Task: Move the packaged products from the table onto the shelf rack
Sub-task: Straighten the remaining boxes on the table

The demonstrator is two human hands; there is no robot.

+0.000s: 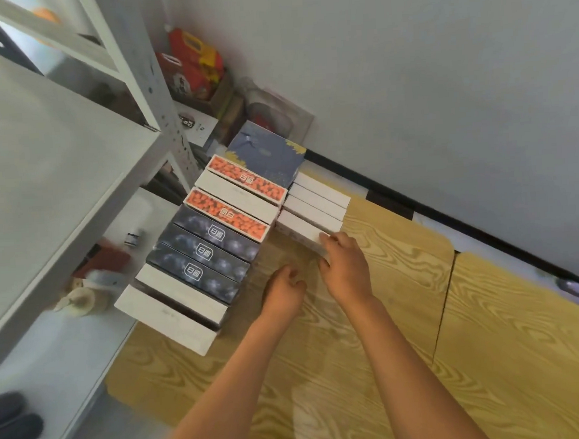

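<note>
Two hands reach over the table (pixel 406 331). From the head view, the right hand (pixel 347 270) grips the end of a white box (pixel 300 232), nearest of a row by the wall. Beside it, the left hand (pixel 284 292) hovers loosely curled, holding nothing. More boxes (pixel 214 237) lie beside the rack (pixel 58 172).

Soft, even indoor light, fairly bright, no harsh glare. Faint shadows under forearms on wood-grain table (pixel 405 314), soft-edged. Wall (pixel 442 74) plain grey, slightly washed out. Wide-angle warp pretty obvious, shelf rack (pixel 58 172) bending and stretching toward left edge. Stuff under rack smeared, pump bottle (pixel 79 301) blurry. Box prints mid-frame reasonably sharp, corners mushy, compression softness overall
</note>
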